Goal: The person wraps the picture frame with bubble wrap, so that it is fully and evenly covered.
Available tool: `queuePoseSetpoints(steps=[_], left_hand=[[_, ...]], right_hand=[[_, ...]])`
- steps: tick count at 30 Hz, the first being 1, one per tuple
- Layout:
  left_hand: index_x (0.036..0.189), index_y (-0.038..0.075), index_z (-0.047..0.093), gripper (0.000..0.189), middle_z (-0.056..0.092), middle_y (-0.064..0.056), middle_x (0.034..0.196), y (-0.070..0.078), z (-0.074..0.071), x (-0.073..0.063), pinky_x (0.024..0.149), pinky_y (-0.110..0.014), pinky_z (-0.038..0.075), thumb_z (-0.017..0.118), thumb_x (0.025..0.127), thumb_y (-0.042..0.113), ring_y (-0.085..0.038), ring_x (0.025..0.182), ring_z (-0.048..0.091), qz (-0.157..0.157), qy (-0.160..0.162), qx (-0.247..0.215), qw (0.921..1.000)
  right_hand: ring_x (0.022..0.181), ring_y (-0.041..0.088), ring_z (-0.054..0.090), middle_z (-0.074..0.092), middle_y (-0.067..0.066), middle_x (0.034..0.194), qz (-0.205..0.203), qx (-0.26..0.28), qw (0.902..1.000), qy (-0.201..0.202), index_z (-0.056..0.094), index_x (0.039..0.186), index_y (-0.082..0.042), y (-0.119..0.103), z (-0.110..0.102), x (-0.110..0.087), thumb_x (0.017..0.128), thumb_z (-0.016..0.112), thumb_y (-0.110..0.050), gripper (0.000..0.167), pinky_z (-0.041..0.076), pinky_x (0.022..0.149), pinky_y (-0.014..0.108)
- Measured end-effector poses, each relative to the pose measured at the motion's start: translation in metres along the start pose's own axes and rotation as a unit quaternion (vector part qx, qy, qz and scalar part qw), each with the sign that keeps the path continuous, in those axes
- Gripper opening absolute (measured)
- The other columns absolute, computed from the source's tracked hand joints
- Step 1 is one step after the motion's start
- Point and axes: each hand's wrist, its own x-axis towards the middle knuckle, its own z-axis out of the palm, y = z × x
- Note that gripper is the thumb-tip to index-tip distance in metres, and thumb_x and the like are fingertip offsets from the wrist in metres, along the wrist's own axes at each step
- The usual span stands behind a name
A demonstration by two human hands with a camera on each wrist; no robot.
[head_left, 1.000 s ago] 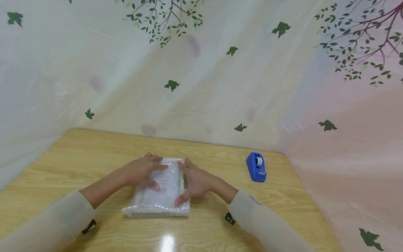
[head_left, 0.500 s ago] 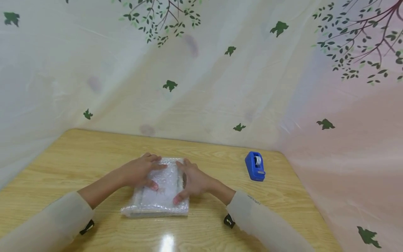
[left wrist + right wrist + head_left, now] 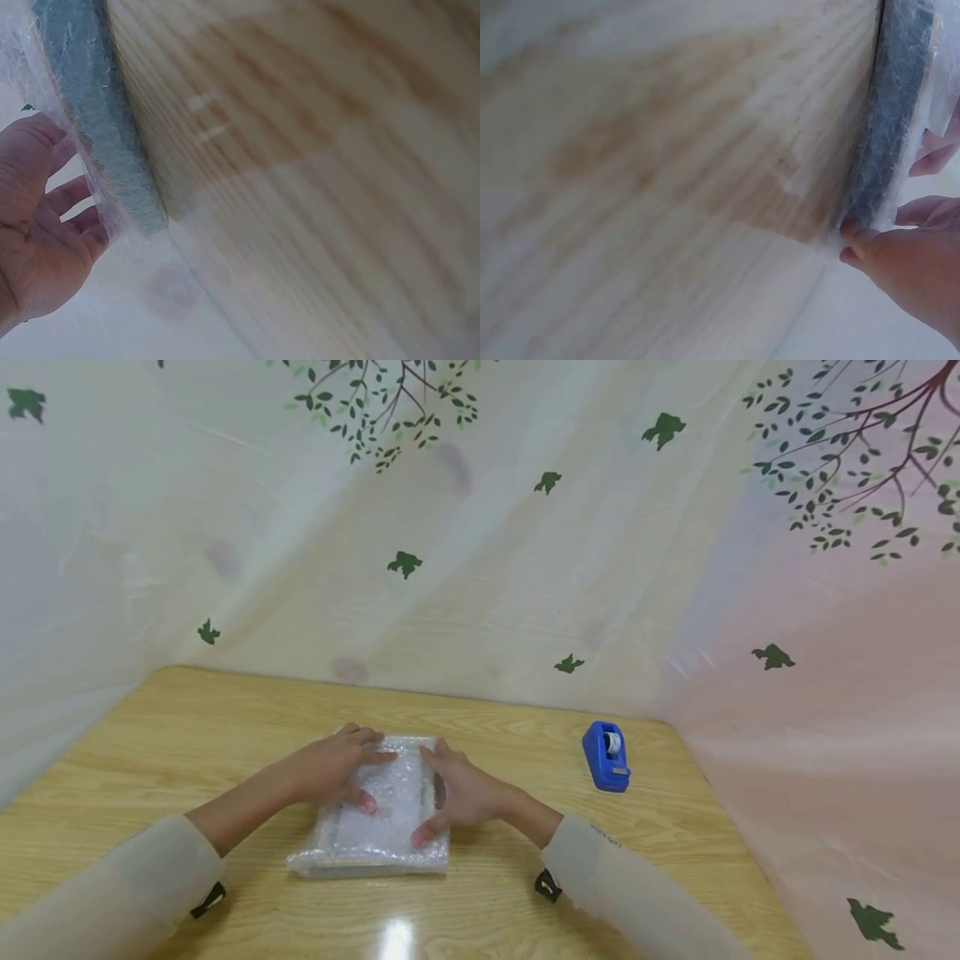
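A flat, rectangular bubble-wrapped package (image 3: 375, 839) lies on the wooden table in the head view. Clear wrap sticks out at its near left corner; what is inside cannot be made out. My left hand (image 3: 333, 768) rests over its left side, fingers spread toward the far edge and thumb on the top face. At the right side, my right hand (image 3: 467, 787) grips the package, its thumb on top and some fingers bent down over the edge. In the right wrist view, fingertips of the right hand (image 3: 915, 251) touch the package's side (image 3: 889, 120).
A blue tape dispenser (image 3: 607, 758) with a roll of tape stands at the table's right. The wooden table (image 3: 240, 718) ends at a pale curtain (image 3: 480, 610) printed with leaves and birds, hanging behind and on both sides.
Both hands keep their places on the package, which stays where it is on the table. The head view has shifted slightly.
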Motion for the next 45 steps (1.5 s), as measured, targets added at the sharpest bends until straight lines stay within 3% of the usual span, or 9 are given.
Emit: queuePoseSetpoints(steps=[11, 17, 25, 38, 45], left_hand=[[0.139, 0.008, 0.064, 0.073, 0.049, -0.030, 0.147, -0.001, 0.002, 0.001, 0.100, -0.060, 0.049, 0.081, 0.080, 0.047, -0.048, 0.127, 0.049, 0.004, -0.003, 0.017, 0.9998], [0.138, 0.007, 0.064, 0.073, 0.048, -0.031, 0.147, -0.001, 0.001, 0.002, 0.100, -0.061, 0.048, 0.080, 0.080, 0.049, -0.049, 0.128, 0.048, 0.001, -0.005, 0.019, 0.9998], [0.135, 0.006, 0.066, 0.073, 0.051, -0.032, 0.143, -0.002, 0.001, 0.002, 0.097, -0.059, 0.050, 0.081, 0.079, 0.050, -0.049, 0.124, 0.049, 0.015, 0.006, 0.027, 0.9995], [0.137, 0.006, 0.065, 0.073, 0.049, -0.032, 0.145, -0.001, 0.001, 0.002, 0.097, -0.061, 0.050, 0.081, 0.080, 0.049, -0.051, 0.127, 0.047, 0.007, 0.003, 0.024, 0.9997], [0.138, 0.006, 0.065, 0.073, 0.049, -0.031, 0.146, 0.000, 0.001, 0.003, 0.095, -0.060, 0.051, 0.080, 0.080, 0.049, -0.050, 0.128, 0.047, 0.004, -0.003, 0.020, 0.9998]], right_hand=[[0.156, 0.038, 0.004, -0.001, 0.026, 0.168, -0.003, -0.041, 0.9989, -0.025, 0.013, 0.164, -0.005, -0.003, -0.010, -0.009, 0.080, 0.082, -0.058, 0.120, 0.018, 0.123, 0.052], [0.156, 0.036, 0.007, 0.005, 0.023, 0.169, -0.024, -0.081, 0.9963, -0.018, 0.015, 0.163, -0.003, -0.002, -0.015, -0.016, 0.088, 0.073, -0.058, 0.109, 0.021, 0.123, 0.051], [0.152, 0.043, 0.022, 0.026, 0.026, 0.164, -0.061, -0.114, 0.9907, 0.042, 0.024, 0.159, 0.005, 0.017, -0.033, -0.032, 0.096, 0.070, -0.045, 0.092, 0.024, 0.122, 0.055], [0.149, 0.044, 0.029, 0.034, 0.021, 0.162, 0.024, -0.087, 0.9870, 0.133, 0.028, 0.161, -0.004, 0.070, -0.071, -0.079, 0.099, 0.065, -0.047, 0.084, 0.028, 0.117, 0.063], [0.145, 0.046, 0.035, 0.039, 0.026, 0.157, 0.045, -0.090, 0.9759, 0.194, 0.032, 0.157, 0.004, 0.099, -0.090, -0.107, 0.099, 0.068, -0.042, 0.082, 0.032, 0.115, 0.062]])
